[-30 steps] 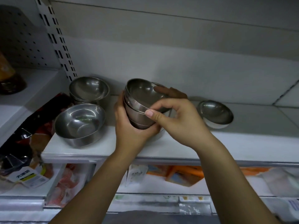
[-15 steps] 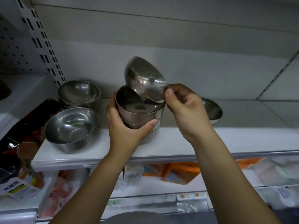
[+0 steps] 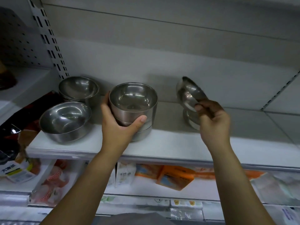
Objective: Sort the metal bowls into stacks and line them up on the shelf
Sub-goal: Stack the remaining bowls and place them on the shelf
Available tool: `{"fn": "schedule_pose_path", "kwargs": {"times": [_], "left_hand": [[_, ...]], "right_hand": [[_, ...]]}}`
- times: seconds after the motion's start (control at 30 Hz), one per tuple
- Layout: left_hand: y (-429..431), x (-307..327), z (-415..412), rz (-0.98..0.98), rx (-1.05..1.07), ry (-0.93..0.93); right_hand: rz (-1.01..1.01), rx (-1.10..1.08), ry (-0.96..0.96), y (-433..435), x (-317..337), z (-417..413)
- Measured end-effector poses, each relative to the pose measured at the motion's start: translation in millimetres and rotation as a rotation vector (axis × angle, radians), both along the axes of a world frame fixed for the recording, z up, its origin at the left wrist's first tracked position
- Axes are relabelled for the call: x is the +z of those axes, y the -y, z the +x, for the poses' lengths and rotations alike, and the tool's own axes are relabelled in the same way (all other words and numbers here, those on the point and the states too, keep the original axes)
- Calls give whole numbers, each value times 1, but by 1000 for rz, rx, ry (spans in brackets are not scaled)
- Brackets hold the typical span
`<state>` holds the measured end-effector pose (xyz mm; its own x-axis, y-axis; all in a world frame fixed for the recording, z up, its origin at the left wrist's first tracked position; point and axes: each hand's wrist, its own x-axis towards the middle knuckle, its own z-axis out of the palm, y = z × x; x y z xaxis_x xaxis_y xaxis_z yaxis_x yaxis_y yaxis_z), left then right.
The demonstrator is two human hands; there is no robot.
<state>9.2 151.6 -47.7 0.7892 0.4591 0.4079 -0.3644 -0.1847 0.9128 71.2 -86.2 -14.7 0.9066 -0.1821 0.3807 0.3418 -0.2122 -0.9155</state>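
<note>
One bowl (image 3: pixel 190 93) pinched at rim in right grip (image 3: pixel 214 122), tilted; off stack (image 3: pixel 133 99) half a second ago, now carried right, above lone bowl (image 3: pixel 189 118) on shelf (image 3: pixel 170 143). Meanwhile left grip (image 3: pixel 116 127) curled round stack, steadying it mid-shelf. Reads as odd size sorted out, second pile starting. At left, big bowl (image 3: pixel 65 120) and rear stack (image 3: pixel 78 88) unmoved.

A white slotted upright (image 3: pixel 48 39) runs up the pale back wall (image 3: pixel 178 46), with a grey perforated panel (image 3: pixel 17 41) to its left. A dark reddish object (image 3: pixel 6 78) sits at the far left edge, too cut off to identify. On the lower level lie an orange packet (image 3: pixel 175 177), a white carton (image 3: pixel 125 173) standing just left of it, a pink netted packet (image 3: pixel 55 177) and a black bag (image 3: pixel 32 108). Small price labels (image 3: pixel 185 202) line the front edge.
</note>
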Motion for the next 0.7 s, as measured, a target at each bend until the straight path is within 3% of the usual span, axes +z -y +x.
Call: {"fn": "schedule_pose_path", "kwargs": {"times": [0.23,0.53,0.7], "left_hand": [[30,4,4,-13,104,12],[49,-3,9,37,248,-28],[51,-2,8,35,248,-59]], "right_hand": [[-386,-92,121,44,-26,17],[-598,25,129,69,-50,30],[-579,78,145,67,-42,27]]}}
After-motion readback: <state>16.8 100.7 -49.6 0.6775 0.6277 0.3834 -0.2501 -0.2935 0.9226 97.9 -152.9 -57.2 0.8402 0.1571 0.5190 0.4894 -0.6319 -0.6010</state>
